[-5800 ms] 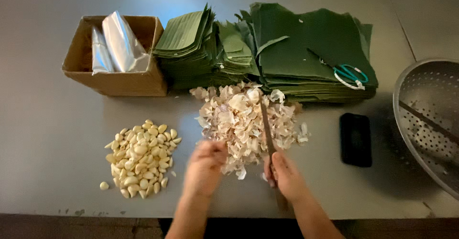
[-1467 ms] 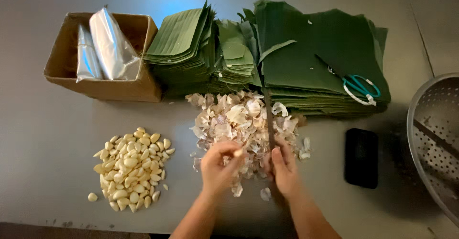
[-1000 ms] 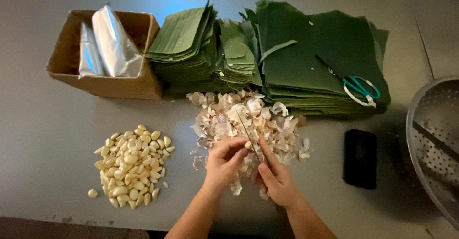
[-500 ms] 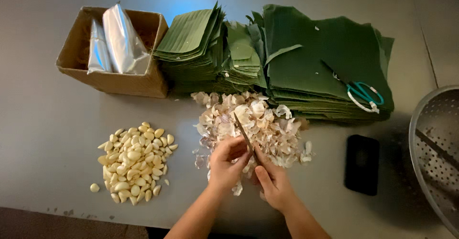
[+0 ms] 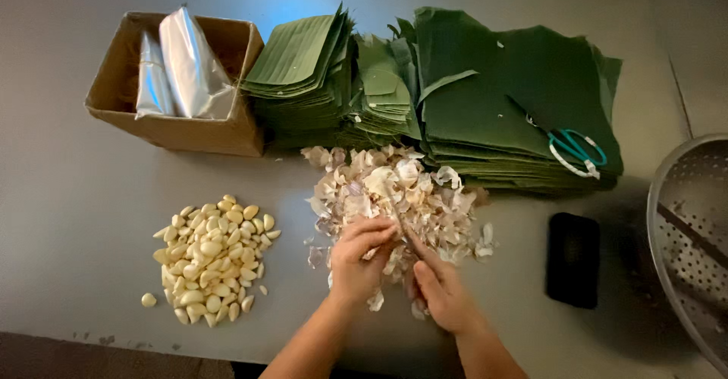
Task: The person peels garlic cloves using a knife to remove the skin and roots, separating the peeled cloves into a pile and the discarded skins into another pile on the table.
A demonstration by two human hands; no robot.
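Note:
My left hand (image 5: 359, 261) pinches a garlic clove at the near edge of a heap of papery garlic skins (image 5: 394, 191). My right hand (image 5: 441, 292) grips a small knife (image 5: 397, 215) whose blade points up and left over the skins, right beside the left fingers. The clove itself is mostly hidden by my fingertips. A pile of peeled garlic cloves (image 5: 213, 256) lies on the grey table to the left, a hand's width away.
Stacks of cut green banana leaves (image 5: 455, 91) fill the back, with teal-handled scissors (image 5: 578, 151) on top. A cardboard box (image 5: 174, 83) holding silver bags sits back left. A black phone (image 5: 573, 259) lies right; a perforated metal colander (image 5: 686, 235) stands at the right edge.
My hands have come together at the skin heap's near edge. The knife, upright along the right side before, now tilts left towards my left fingers.

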